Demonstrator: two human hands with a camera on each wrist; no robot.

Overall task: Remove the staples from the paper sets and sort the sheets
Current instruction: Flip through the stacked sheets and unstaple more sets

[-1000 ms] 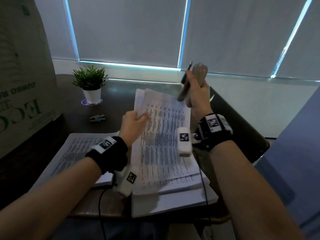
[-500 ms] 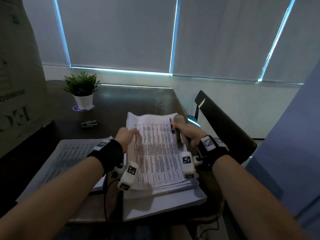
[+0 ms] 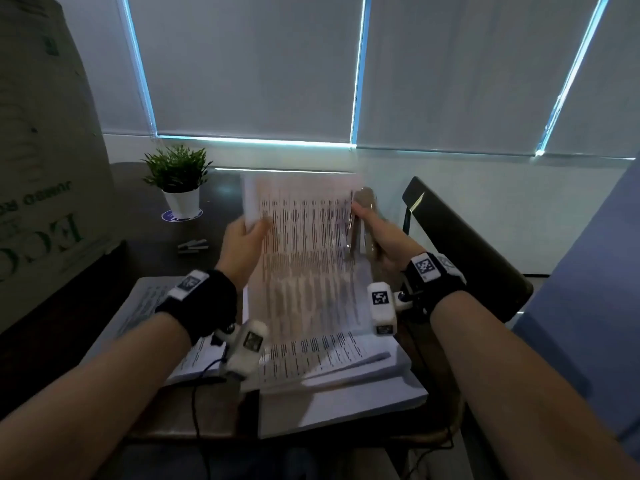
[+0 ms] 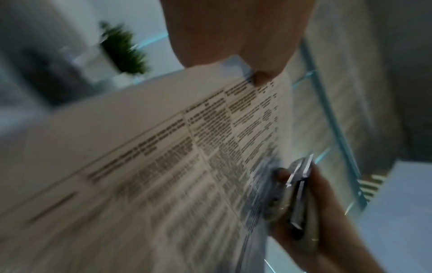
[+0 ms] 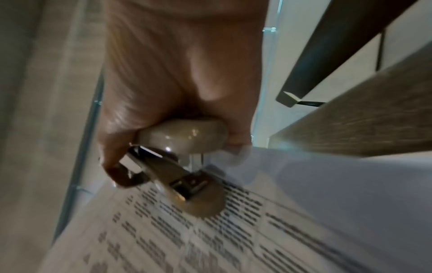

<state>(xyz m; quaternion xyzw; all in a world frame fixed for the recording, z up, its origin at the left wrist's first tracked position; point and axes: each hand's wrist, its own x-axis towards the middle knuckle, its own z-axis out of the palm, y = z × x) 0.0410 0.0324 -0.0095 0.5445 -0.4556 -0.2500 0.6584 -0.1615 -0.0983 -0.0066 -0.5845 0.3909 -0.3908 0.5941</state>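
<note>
1. Head view: the left hand (image 3: 242, 242) pinches the left edge of a printed paper set (image 3: 304, 251) and lifts it tilted above the paper stack (image 3: 332, 362) at the near edge of the desk (image 3: 221, 192). The right hand (image 3: 381, 237) grips a staple remover (image 3: 360, 226) at the set's right edge. A second pile of sheets (image 3: 145, 306) lies to the left, near the desk's left edge. A potted plant (image 3: 178, 181) stands at the far left corner, with a small dark object, too small to identify, just in front of it.

2. Left wrist view: the thumb (image 4: 261, 81) presses on the sheet's top corner; the set (image 4: 163, 166) sags, blurred. The opposite hand (image 4: 315, 203) grips the remover (image 4: 297, 194) at the paper's far edge.

3. Right wrist view: the fingers (image 5: 121, 171) are curled round the remover (image 5: 187, 166), whose lower plate rests on the printed sheet (image 5: 210, 240). No staple can be made out.

4. Judgement: the set is light, floppy and tears easily. It is best pinched close to the stapled corner so the paper stays taut while the metal claws work.
</note>
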